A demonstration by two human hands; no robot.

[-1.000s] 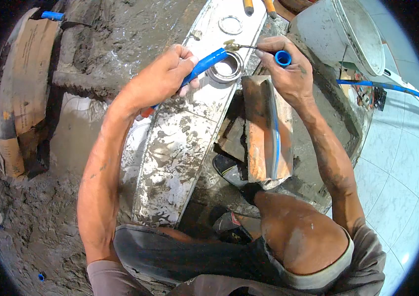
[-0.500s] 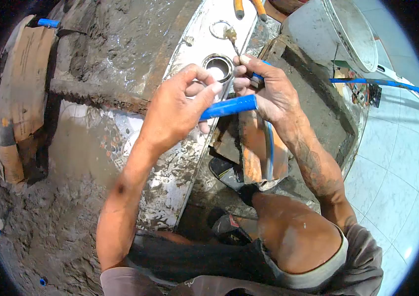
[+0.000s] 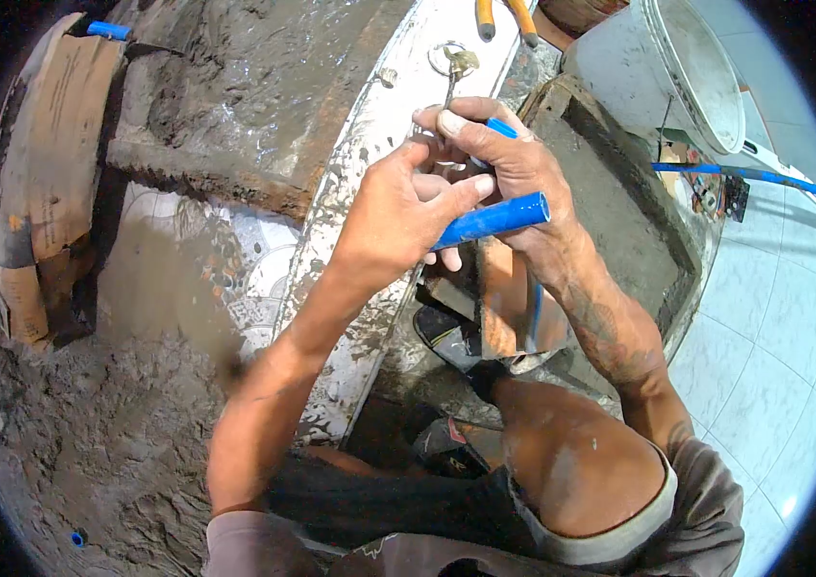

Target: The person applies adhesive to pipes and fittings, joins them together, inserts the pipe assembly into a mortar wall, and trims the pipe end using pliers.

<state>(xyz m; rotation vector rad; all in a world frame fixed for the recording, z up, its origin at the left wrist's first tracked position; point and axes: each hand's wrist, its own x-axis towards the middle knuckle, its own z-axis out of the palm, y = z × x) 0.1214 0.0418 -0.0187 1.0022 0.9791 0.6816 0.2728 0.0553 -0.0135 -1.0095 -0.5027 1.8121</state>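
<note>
Both hands up front, fingers meeting over the board. The left hand (image 3: 394,212) is curled round a short bright-blue plastic pipe (image 3: 493,220), lower fingers under it; can't tell what its thumb and index tips pinch, if anything. The pipe tilts slightly, open end to the right, just under the right palm. The right hand (image 3: 519,168) pinches a thin dark-stemmed dauber (image 3: 462,63) between thumb and fingers, its clumpy yellowish head up and away from the person. Same hand also has a small blue plastic piece (image 3: 501,128) tucked in its fingers (mostly hidden, shape unclear).

Under the hands runs a long white mud-spattered board (image 3: 336,317). On it, beyond the fingers, a round metal-rimmed disc (image 3: 436,60), partly behind the dauber head, and two orange-and-black handles (image 3: 504,21) at the far end.

Below the right hand, near the knee, sits an orange-brown trough-shaped block (image 3: 501,313), partly covered by the hand. Farther right: a dirty white plastic bucket (image 3: 619,72), tipped, and a long thin blue tube (image 3: 749,172) over pale tiles (image 3: 759,288). Far left, brown cardboard (image 3: 57,163) beside wet grey mud (image 3: 129,433).
</note>
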